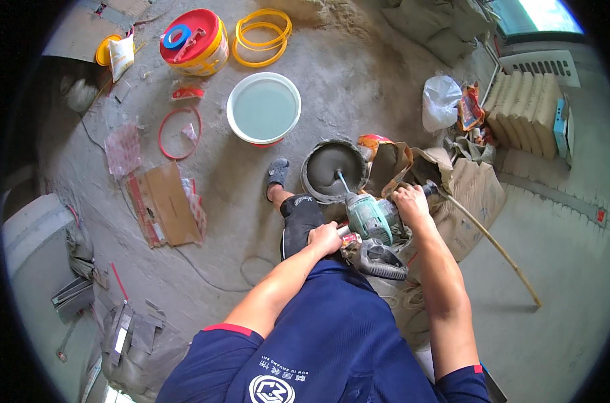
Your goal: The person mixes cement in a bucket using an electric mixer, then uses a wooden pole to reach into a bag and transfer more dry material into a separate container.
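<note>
A green handheld electric mixer (369,217) is held low in front of my body by its two sides. My left hand (325,238) is wrapped around its left side handle. On the opposite side, my right hand (412,204) grips the other handle. The mixer's rear handle (383,259) points back towards my shirt. Its metal shaft (343,181) slants down into wet grey mortar (327,160) inside a crusted bucket (305,176); the paddle end is hidden in the mix. A torn orange-and-brown bag (403,163) lies against the bucket's right side.
A white bucket of water (229,118) stands ahead, near my clog (278,170). Further off sit a yellow bucket with a red lid (209,58) and yellow rings (262,64). Flattened cardboard (166,204) and a cable (204,277) lie left. A wooden pole (496,242) and stacked bags (524,113) are right.
</note>
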A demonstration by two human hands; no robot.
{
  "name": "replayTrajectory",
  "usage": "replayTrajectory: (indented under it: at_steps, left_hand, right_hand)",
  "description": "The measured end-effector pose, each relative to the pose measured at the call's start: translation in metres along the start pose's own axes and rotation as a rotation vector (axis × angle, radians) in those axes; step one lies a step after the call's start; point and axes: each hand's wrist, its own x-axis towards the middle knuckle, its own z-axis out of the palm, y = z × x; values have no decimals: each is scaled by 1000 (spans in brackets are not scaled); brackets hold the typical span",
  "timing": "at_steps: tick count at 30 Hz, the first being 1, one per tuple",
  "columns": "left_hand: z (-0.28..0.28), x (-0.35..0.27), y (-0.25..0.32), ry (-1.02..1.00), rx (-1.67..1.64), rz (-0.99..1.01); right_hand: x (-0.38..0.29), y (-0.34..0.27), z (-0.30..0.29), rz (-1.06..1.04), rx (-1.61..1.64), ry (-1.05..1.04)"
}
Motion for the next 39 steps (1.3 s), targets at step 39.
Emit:
replayTrajectory:
  at_steps: [39]
  left_hand:
    - [-80, -8, 1, -266, 104, -4]
  right_hand:
    - [26, -32, -66, 112, 5, 23]
